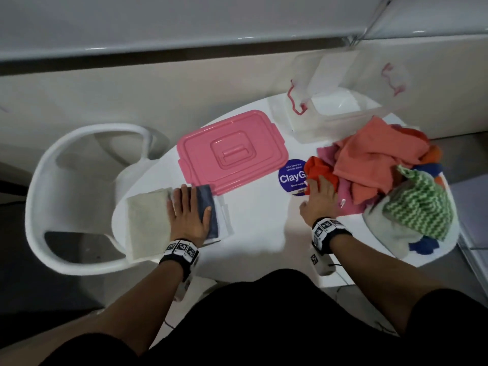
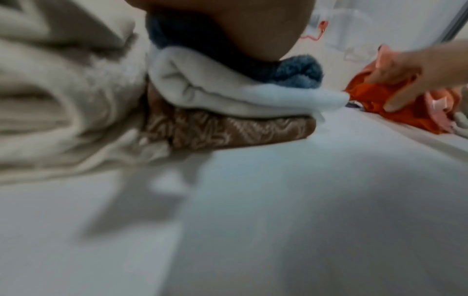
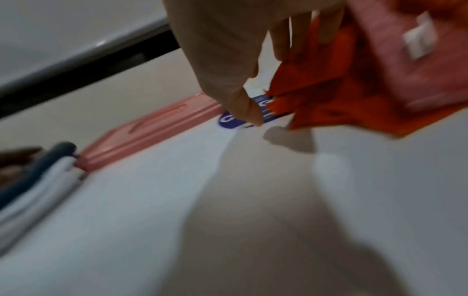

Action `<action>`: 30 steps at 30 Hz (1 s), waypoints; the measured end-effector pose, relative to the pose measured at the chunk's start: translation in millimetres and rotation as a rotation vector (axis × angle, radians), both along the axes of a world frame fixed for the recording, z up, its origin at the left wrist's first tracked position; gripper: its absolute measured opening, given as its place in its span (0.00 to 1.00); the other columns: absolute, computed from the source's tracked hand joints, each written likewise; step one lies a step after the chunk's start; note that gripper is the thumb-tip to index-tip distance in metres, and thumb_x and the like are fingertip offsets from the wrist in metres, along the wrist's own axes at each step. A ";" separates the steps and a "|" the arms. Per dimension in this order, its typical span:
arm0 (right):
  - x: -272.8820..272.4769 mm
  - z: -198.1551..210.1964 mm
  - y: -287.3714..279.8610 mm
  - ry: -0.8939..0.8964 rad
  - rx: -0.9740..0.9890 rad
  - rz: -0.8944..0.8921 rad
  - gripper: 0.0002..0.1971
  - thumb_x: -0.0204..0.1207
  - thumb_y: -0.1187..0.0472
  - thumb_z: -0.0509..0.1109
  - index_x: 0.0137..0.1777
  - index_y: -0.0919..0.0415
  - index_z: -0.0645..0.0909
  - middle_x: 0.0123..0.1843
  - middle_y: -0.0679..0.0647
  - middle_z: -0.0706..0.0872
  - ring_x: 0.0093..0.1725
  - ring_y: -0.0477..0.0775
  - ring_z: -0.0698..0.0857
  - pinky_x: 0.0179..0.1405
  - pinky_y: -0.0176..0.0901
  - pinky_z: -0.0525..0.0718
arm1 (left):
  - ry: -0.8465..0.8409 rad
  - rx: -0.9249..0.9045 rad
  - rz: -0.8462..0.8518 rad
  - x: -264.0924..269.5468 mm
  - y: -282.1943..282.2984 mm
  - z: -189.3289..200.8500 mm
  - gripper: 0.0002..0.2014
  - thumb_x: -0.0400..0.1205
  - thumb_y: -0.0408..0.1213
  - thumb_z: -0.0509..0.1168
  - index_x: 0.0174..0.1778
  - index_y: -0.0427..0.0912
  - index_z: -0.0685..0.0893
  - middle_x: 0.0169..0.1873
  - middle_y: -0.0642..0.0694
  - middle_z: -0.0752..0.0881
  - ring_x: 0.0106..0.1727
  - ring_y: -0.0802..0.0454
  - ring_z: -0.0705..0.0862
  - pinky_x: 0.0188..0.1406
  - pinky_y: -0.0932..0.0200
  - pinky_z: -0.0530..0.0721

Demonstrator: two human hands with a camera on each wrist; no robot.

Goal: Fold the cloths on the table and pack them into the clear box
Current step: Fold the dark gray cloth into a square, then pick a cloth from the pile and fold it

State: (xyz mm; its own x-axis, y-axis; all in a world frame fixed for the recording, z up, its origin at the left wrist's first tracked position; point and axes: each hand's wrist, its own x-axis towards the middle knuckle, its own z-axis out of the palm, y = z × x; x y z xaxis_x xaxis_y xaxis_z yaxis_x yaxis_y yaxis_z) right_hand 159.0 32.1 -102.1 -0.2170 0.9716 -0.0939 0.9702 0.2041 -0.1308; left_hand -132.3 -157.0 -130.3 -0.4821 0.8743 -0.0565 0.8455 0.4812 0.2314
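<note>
My left hand (image 1: pixel 188 215) lies flat, fingers straight, on a folded blue cloth (image 1: pixel 208 199) that tops a small stack at the table's left. In the left wrist view the blue cloth (image 2: pixel 298 74) sits on a white cloth (image 2: pixel 228 94) and a brown patterned cloth (image 2: pixel 228 132). A folded beige cloth (image 1: pixel 148 223) lies beside them. My right hand (image 1: pixel 320 199) reaches into the pile of loose cloths (image 1: pixel 375 159). Its fingers (image 3: pixel 281 40) touch an orange cloth (image 3: pixel 341 96) and the thumb stands apart. The clear box (image 1: pixel 338 112) stands open at the back right.
A pink lid (image 1: pixel 229 154) lies at the table's middle back, next to a round purple sticker (image 1: pixel 290 178). A green-and-white zigzag cloth (image 1: pixel 420 204) sits at the pile's near right. A white chair (image 1: pixel 52 180) stands left of the table.
</note>
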 end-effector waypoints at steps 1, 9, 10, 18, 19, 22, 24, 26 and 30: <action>15.3 1.5 6.3 -0.057 0.008 0.026 0.37 0.60 0.63 0.76 0.73 0.57 0.74 0.77 0.62 0.73 0.75 0.68 0.71 0.69 0.64 0.70 | 0.003 0.027 0.000 6.2 2.5 6.7 0.36 0.85 0.58 0.48 0.85 0.38 0.59 0.84 0.35 0.59 0.85 0.36 0.52 0.84 0.36 0.44; 60.0 -0.2 28.3 0.009 -0.521 0.104 0.29 0.76 0.61 0.69 0.76 0.44 0.67 0.66 0.57 0.83 0.58 0.61 0.83 0.63 0.52 0.83 | -0.109 0.193 -0.128 111.4 76.6 47.7 0.25 0.80 0.51 0.60 0.71 0.43 0.78 0.78 0.37 0.71 0.83 0.34 0.59 0.83 0.35 0.51; 66.1 -5.0 26.0 0.025 -0.553 0.098 0.31 0.74 0.60 0.71 0.76 0.43 0.67 0.65 0.56 0.84 0.58 0.61 0.83 0.63 0.51 0.83 | -0.150 0.175 -0.155 126.3 87.7 49.3 0.23 0.79 0.50 0.61 0.66 0.43 0.81 0.76 0.37 0.74 0.82 0.33 0.62 0.81 0.34 0.56; 135.8 -12.5 19.7 0.452 -0.682 0.039 0.27 0.69 0.66 0.79 0.66 0.55 0.74 0.48 0.50 0.83 0.46 0.53 0.84 0.45 0.32 0.79 | -0.551 0.014 -0.246 232.3 175.9 79.1 0.21 0.81 0.48 0.66 0.69 0.46 0.79 0.63 0.48 0.85 0.63 0.47 0.83 0.62 0.52 0.80; 142.2 -7.6 23.8 0.509 -0.661 0.017 0.26 0.70 0.66 0.77 0.66 0.55 0.73 0.45 0.48 0.83 0.45 0.53 0.85 0.45 0.32 0.79 | -0.603 0.023 -0.211 240.9 188.1 84.3 0.22 0.80 0.48 0.67 0.69 0.45 0.78 0.63 0.47 0.85 0.62 0.46 0.84 0.60 0.53 0.80; 171.1 14.2 46.6 0.632 -0.464 0.008 0.28 0.72 0.66 0.74 0.72 0.54 0.72 0.52 0.46 0.84 0.48 0.52 0.83 0.48 0.38 0.82 | -0.693 0.111 -0.034 272.0 227.1 94.9 0.28 0.77 0.54 0.67 0.66 0.38 0.76 0.59 0.39 0.84 0.60 0.39 0.83 0.55 0.53 0.77; 188.7 26.7 61.8 0.621 -0.355 0.036 0.29 0.72 0.62 0.74 0.72 0.49 0.71 0.63 0.50 0.82 0.51 0.53 0.80 0.54 0.47 0.81 | -0.704 0.065 0.080 288.6 244.9 96.5 0.31 0.79 0.55 0.69 0.69 0.36 0.75 0.64 0.37 0.82 0.65 0.37 0.81 0.60 0.52 0.76; 201.5 35.7 71.2 0.609 -0.324 0.052 0.28 0.71 0.60 0.72 0.72 0.47 0.73 0.62 0.49 0.82 0.54 0.52 0.82 0.59 0.49 0.82 | -0.737 -0.021 0.119 302.3 254.3 94.8 0.29 0.80 0.55 0.69 0.71 0.38 0.77 0.66 0.38 0.83 0.67 0.37 0.81 0.61 0.54 0.75; 216.2 42.3 83.9 0.661 -0.256 -0.048 0.13 0.73 0.59 0.70 0.53 0.41 0.76 0.49 0.47 0.86 0.47 0.50 0.86 0.53 0.55 0.87 | -0.714 0.002 0.173 316.1 263.2 93.4 0.17 0.81 0.49 0.69 0.59 0.43 0.82 0.59 0.40 0.86 0.62 0.39 0.84 0.53 0.60 0.74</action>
